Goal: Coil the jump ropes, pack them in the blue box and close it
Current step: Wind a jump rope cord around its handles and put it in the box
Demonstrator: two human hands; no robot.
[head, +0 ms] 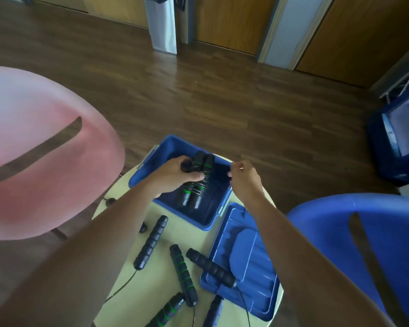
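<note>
The open blue box [208,219] stands on a small round table [156,289], with one coiled jump rope [191,197] lying inside it. Above the box my left hand [177,173] grips a pair of black handles with green rings [202,162]. My right hand [243,178] pinches something small and dark at the box's right rim, probably the cord. The blue lid [246,263] lies flat to the right of the box. Several loose handles lie on the table: an all-black one [151,241], a green-ringed one [182,274], and a black one [210,265] resting partly on the lid.
A pink chair [40,147] stands at the left and a blue chair [364,232] at the right, both close to the table. Thin black cords [123,286] trail off the table's near edge. A dark blue bin [397,138] sits on the wooden floor far right.
</note>
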